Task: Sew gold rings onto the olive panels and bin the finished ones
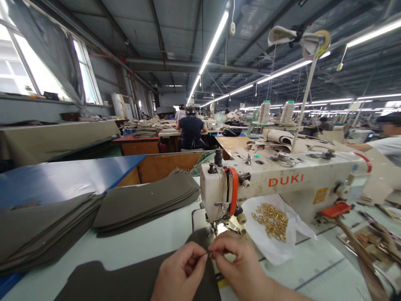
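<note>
At the lower center of the frame, the left hand (181, 271) and right hand (241, 263) pinch thumb to finger, nearly meeting, likely for fine control; whether anything thin sits between the fingertips, I cannot tell. Beneath and beside them, a dark fabric piece (131, 278) lies flat on the pale table (147, 244), its far end by the sewing machine (250, 179), presumably so the table carries its weight. Gold rings (272, 220) sit on white paper (296, 234), probably to keep them together within reach. Stacked pieces (147, 198) lie left of the machine, seemingly handy.
</note>
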### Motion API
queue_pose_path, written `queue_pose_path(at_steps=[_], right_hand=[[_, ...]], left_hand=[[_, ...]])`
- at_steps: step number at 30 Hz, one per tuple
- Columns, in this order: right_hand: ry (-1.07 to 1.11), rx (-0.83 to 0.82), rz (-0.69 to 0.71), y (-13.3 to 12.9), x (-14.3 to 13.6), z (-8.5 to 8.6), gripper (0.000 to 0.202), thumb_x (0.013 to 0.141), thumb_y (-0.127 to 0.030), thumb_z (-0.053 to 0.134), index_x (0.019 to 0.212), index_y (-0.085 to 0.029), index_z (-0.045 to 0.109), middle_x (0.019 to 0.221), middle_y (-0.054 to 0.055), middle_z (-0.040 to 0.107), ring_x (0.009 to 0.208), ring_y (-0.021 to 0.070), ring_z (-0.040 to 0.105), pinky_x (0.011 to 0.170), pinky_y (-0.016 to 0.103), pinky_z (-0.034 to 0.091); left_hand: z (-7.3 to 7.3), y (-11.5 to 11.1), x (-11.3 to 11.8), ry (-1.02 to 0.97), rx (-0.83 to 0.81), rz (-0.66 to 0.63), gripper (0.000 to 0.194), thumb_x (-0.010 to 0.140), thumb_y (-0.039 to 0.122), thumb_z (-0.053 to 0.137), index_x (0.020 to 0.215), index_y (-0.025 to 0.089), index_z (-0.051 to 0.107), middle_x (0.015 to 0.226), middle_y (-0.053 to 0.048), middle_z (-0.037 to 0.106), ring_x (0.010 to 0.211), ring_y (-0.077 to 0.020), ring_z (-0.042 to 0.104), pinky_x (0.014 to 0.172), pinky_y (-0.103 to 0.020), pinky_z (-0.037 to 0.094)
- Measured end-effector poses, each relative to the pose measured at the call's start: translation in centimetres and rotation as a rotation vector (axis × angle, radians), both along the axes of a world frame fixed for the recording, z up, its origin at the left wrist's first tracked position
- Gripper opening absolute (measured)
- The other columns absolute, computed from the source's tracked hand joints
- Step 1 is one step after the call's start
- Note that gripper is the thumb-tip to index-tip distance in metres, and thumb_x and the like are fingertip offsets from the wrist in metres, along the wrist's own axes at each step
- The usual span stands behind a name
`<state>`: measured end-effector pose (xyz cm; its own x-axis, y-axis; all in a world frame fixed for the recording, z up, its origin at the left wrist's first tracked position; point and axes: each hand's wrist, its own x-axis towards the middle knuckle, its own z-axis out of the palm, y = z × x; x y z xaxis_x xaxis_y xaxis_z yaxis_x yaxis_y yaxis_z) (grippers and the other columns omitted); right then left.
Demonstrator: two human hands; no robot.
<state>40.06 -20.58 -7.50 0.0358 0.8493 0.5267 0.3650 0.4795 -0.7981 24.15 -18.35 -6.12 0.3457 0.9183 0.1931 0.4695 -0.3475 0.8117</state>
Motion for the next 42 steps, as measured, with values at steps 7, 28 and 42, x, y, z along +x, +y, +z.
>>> queue_pose_path(at_steps=[7, 28, 42], right_hand=[[-0.100, 0.000, 0.119, -0.5, -0.3, 0.6, 0.026, 0.077, -0.007, 0.049, 0.092, -0.016, 0.069, 0.087, 0.007, 0.065, 0.083, 0.0160, 0.060, 0.074, 0.025, 0.046], [0.624, -0.588, 0.270, 1.0, 0.2, -0.1, 0.043, 0.051, -0.047, 0.084, 0.070, -0.013, 0.064, 0.062, 0.001, 0.064, 0.054, 0.0106, 0.060, 0.056, 0.023, 0.046], [0.365, -0.490, 0.309, -0.7, -0.1, 0.2, 0.030, 0.063, -0.033, 0.078, 0.080, -0.016, 0.061, 0.069, -0.002, 0.060, 0.062, 0.0108, 0.055, 0.059, 0.023, 0.042]], left_hand=[[0.6, 0.5, 0.4, -0.072, -0.117, -0.043, 0.017, 0.073, 0.033, 0.052, 0.063, 0.020, 0.060, 0.054, 0.003, 0.055, 0.054, -0.0140, 0.054, 0.053, -0.023, 0.042], [-0.2, 2.3, -0.2, -0.611, -0.816, -0.122, 0.046, 0.048, 0.042, 0.085, 0.078, 0.016, 0.063, 0.062, -0.001, 0.067, 0.054, -0.0111, 0.060, 0.054, -0.021, 0.046], [-0.4, 2.6, -0.5, -0.337, -0.635, -0.286, 0.012, 0.054, 0.018, 0.065, 0.060, 0.017, 0.055, 0.053, 0.004, 0.060, 0.051, -0.0099, 0.052, 0.053, -0.022, 0.038]])
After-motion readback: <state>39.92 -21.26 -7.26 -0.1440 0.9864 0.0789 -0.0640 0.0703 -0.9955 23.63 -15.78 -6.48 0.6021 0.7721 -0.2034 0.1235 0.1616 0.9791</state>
